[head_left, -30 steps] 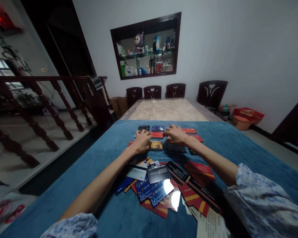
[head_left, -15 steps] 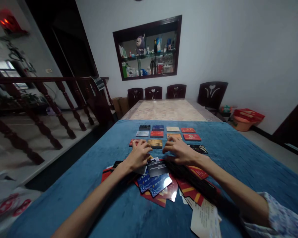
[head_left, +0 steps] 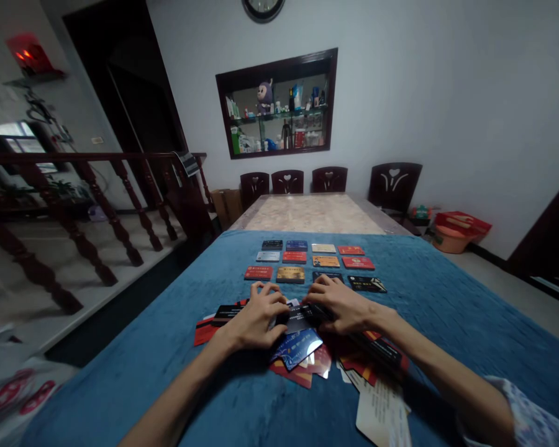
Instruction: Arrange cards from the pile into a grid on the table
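Observation:
A loose heap of bank-style cards lies on the blue cloth (head_left: 144, 354). Over its left side rests my left hand (head_left: 258, 316), fingers bent and apart, touching the cards. My right hand (head_left: 340, 304) lies palm down on the right side, its fingers spread and curved. Between them show a black card (head_left: 298, 320) and a blue card (head_left: 299, 347). Red cards (head_left: 207, 329) stick out at the left, and a cream card (head_left: 382, 413) lies at the lower right. Beyond my hands sit rows of cards, among them a gold card (head_left: 290, 274) and a red card (head_left: 258, 273).
The bare far end of the table (head_left: 302, 214) has dark chairs (head_left: 287, 182) behind it. A wooden railing (head_left: 88, 156) runs along the left. White plastic bags (head_left: 23, 391) are at the lower left, and an orange basin (head_left: 451, 239) stands on the floor at right.
Both hands have drawn back from the card rows onto the heap. A dark card now shows in the front row beyond my right fingers. The view has tilted up slightly.

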A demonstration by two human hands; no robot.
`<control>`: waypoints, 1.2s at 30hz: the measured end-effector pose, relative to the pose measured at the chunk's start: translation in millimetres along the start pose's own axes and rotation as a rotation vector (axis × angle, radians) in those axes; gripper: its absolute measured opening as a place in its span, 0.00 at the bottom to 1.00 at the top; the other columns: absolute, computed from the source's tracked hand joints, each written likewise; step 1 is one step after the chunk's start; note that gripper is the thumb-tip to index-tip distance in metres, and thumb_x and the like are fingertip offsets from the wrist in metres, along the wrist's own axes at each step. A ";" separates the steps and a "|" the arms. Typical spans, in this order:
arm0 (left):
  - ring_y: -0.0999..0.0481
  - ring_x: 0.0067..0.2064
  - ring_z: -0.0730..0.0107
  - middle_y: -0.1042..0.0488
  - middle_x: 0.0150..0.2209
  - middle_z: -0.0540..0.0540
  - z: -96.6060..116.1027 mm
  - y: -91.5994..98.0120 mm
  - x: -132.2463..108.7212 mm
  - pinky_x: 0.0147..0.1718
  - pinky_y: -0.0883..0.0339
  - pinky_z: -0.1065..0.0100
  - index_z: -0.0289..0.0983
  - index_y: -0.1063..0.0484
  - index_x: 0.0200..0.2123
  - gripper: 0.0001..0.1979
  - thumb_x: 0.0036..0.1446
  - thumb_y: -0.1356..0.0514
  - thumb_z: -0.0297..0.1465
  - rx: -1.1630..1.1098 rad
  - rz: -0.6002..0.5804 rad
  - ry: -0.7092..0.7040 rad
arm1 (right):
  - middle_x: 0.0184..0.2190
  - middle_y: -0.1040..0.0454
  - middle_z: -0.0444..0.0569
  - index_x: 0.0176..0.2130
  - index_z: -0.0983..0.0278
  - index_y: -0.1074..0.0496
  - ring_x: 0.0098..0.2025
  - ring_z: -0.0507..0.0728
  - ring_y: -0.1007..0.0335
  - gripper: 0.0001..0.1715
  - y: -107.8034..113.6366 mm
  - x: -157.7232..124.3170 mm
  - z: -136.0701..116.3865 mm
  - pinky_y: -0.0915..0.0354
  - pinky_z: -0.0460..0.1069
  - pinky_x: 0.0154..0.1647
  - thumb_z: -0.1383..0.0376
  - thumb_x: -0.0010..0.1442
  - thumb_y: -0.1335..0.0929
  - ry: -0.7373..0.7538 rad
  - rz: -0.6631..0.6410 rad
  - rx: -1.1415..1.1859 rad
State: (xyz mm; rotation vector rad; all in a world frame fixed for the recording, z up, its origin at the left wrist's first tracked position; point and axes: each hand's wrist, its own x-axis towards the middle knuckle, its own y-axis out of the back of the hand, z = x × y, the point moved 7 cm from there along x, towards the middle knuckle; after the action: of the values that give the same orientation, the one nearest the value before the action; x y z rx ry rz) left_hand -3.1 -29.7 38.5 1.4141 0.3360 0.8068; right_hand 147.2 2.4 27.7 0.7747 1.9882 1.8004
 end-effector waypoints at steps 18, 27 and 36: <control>0.35 0.55 0.54 0.25 0.48 0.44 0.5 -7.6 0.2 0.56 0.49 0.51 0.41 0.25 0.45 0.15 0.52 0.37 0.33 -0.017 -0.046 -0.035 | 0.48 0.26 0.55 0.57 0.58 0.29 0.53 0.67 0.41 0.34 -7.1 0.8 -5.6 0.41 0.59 0.47 0.64 0.49 0.31 0.019 -0.030 0.024; 0.31 0.53 0.59 0.22 0.44 0.46 -5.2 -3.0 0.4 0.55 0.48 0.53 0.39 0.24 0.41 0.09 0.58 0.43 0.31 -0.075 0.066 -0.023 | 0.45 0.23 0.52 0.50 0.60 0.25 0.51 0.64 0.39 0.18 2.9 -0.7 -8.4 0.42 0.60 0.50 0.61 0.60 0.33 0.018 0.017 0.072; 0.30 0.48 0.62 0.21 0.41 0.45 -20.0 -4.3 2.9 0.50 0.45 0.56 0.39 0.26 0.46 0.14 0.64 0.50 0.27 -0.081 0.119 0.042 | 0.40 0.22 0.52 0.44 0.61 0.23 0.48 0.61 0.34 0.13 1.7 6.1 -1.0 0.42 0.56 0.48 0.66 0.64 0.36 -0.107 0.148 0.021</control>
State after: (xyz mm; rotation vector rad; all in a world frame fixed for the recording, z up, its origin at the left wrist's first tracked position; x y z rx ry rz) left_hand -12.8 -12.8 31.8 1.3522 0.2504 0.9383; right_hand 142.1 5.4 30.2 1.0276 1.9290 1.7796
